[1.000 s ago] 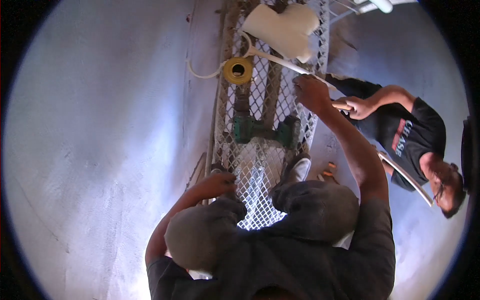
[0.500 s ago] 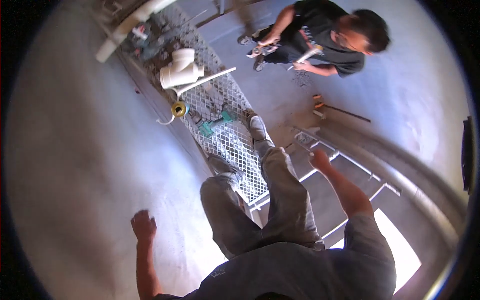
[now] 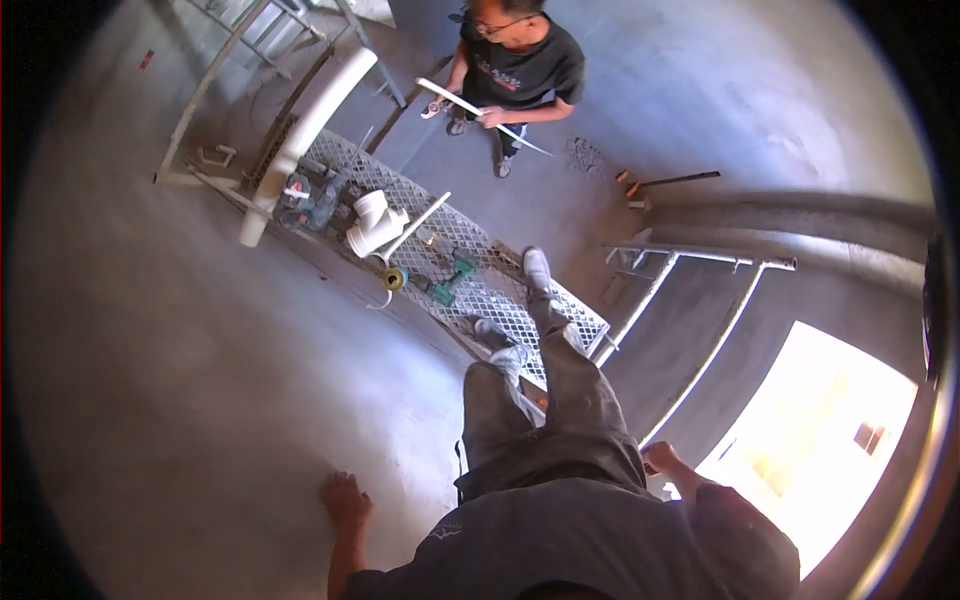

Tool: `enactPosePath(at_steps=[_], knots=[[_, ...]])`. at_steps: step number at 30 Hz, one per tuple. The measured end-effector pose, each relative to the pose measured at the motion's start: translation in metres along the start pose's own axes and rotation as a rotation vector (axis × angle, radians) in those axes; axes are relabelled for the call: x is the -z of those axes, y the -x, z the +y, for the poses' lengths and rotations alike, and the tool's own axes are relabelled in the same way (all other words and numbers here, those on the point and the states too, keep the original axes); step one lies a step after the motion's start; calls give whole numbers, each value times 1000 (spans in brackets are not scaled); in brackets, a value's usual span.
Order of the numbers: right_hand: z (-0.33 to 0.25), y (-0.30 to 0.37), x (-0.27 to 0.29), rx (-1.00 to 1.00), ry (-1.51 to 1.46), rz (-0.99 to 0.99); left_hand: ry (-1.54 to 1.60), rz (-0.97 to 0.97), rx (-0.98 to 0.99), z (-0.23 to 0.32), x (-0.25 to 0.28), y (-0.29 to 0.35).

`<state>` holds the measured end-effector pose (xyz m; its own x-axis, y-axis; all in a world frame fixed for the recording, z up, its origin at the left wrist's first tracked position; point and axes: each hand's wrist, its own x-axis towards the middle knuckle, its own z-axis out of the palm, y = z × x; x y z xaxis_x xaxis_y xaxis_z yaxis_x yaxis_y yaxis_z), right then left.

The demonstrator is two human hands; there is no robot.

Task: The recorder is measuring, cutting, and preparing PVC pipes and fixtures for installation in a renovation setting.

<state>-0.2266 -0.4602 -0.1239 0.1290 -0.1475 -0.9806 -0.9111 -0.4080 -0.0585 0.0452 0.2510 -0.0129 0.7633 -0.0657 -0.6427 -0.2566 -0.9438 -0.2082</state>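
Observation:
My left hand rests at or just off the grey wall, fingers loosely apart and nothing in them. By my right hip, my right hand has its fingers curled, close to the lower end of a scaffold tube; whether it grips anything is hidden. My feet stand on a metal mesh platform. On the mesh beyond them lie a green cordless drill, a roll of tape, a white pipe fitting and a thin white pipe.
A co-worker stands below the far side of the platform, holding a white pipe and a pipe cutter. A thick white pipe crosses the platform's far end. A bright opening lies at the right.
My right hand has drawn back from the scaffold frame toward my hip. My left hand has come closer to my body. The view has shifted, and the co-worker has straightened up, holding the pipe across.

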Motion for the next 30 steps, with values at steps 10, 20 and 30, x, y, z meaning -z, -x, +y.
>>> enactPosePath(at_steps=[10, 20, 30], knots=[[-12, 55, -23, -35, -631, 193, 158, -226, 6, -8, 3, 0], [83, 37, -63, 12, -870, 197, -76, -211, -48, 13, 41, 79], [90, 69, -31, -74, -1266, 213, -183, -476, -54, 66, 86, 52]])
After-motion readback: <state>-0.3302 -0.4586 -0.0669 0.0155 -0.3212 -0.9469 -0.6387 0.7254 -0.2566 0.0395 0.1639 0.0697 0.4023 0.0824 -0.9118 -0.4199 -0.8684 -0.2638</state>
